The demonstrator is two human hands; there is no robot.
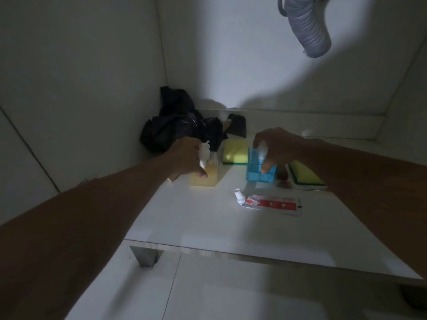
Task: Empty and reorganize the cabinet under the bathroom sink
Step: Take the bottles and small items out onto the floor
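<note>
While both arms reached into the dim cabinet, I saw the left hand curled round the white pump top of a yellow soap bottle, the thumb pressed against the bottle's front. That bottle stood upright on the white cabinet floor, just in front of a crumpled black plastic bag heaped in the back left corner.

My right hand gripped a blue bottle from above, fingers draped over its pump and the thumb against its right face. The blue bottle also stood upright on the floor, near the yellow one but apart from it.

Between and behind the two bottles lay a yellow sponge with a green underside. A second yellow-and-green sponge lay to the right of the blue bottle, partly hidden under my right forearm. Something small and brownish sat between that sponge and the blue bottle; I could not tell what it was.

Nearer the front edge, a flattened red-and-white tube lay on its side, its white cap pointing left. Overhead, a grey ribbed drain hose hung down from the top right.
</note>
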